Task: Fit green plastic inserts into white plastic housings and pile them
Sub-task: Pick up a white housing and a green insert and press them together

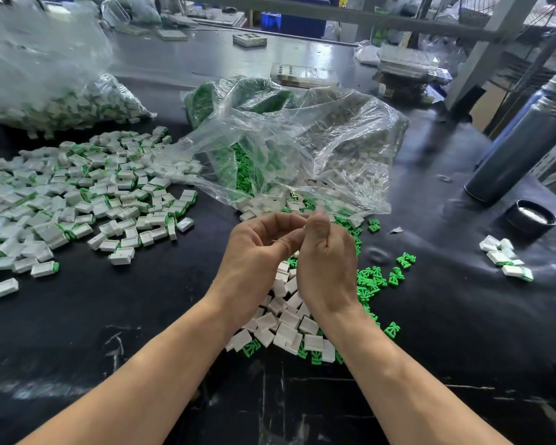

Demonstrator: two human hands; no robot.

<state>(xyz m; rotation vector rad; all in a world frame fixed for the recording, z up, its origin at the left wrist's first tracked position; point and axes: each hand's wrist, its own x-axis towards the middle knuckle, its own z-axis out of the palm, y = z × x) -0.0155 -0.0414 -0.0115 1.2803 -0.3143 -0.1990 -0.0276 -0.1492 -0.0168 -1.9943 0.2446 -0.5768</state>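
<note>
My left hand (254, 252) and my right hand (326, 264) meet above the middle of the black table, fingertips pressed together around a small part. The fingers hide most of it, so I cannot tell whether it is a housing or an insert. Under my hands lies a heap of empty white housings (289, 319). Loose green inserts (373, 279) are scattered to its right. A wide pile of fitted housings (87, 194), white with green ends, covers the left of the table.
Open clear bags of green inserts (238, 162) and white housings (344, 139) lie behind my hands, a full bag (61, 101) at far left. A dark cylinder (511, 155), a black lid (532, 216) and a few fitted pieces (504, 258) sit on the right.
</note>
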